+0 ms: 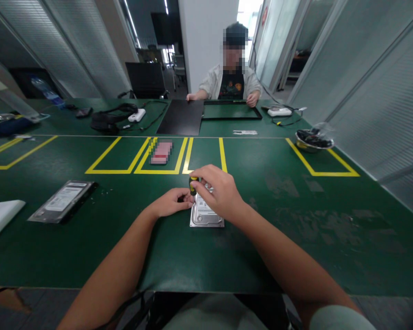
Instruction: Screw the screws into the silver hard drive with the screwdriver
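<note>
A silver hard drive [206, 217] with a white label lies flat on the green table [124, 247] in front of me. My right hand [216, 190] is above it, fingers closed round a yellow and black screwdriver [193, 185] that stands upright over the drive's left edge. My left hand [174, 201] is at the drive's left side, thumb and fingers drawn together near the screwdriver's lower end; whether something small is between them is hidden. The screwdriver's tip is too small to make out.
Another hard drive [62, 201] lies left, with small bits beside it. A white object [3, 217] sits at the left edge. A metal bowl [313, 140] stands back right. Across the table, a person [232, 82] touches a black panel [181, 117] and frame [232, 118].
</note>
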Available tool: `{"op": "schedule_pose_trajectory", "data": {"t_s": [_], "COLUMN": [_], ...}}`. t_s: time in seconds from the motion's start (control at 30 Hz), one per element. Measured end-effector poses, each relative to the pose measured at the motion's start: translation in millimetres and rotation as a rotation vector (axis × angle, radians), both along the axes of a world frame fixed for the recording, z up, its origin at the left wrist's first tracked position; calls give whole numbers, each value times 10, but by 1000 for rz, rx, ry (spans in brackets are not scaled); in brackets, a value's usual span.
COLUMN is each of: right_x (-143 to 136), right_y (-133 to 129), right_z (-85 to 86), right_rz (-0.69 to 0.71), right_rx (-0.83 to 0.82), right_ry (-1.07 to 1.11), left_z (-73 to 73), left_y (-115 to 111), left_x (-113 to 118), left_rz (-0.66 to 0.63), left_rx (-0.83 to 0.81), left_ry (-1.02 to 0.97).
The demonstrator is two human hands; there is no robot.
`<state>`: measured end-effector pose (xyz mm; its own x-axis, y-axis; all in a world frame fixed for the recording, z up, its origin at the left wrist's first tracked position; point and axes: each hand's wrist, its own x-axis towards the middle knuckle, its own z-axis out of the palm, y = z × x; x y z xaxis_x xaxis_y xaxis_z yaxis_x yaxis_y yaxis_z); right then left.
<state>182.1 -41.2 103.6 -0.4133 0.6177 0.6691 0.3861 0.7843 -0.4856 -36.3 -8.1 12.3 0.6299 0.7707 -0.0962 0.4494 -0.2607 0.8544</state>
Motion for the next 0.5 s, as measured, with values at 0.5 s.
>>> {"op": "schedule_pose_trajectory", "data": {"t_s": [0.5], "right_x": [-3], "right_y": [-4], "right_z": [0], "right_rz": [127], "right_rx": [69], "right_ry": [-101], "left_z": [26], "left_y": [-25], "left_x": [20], "left_rz": [59], "left_rx": [7], "left_ry": [58]}}
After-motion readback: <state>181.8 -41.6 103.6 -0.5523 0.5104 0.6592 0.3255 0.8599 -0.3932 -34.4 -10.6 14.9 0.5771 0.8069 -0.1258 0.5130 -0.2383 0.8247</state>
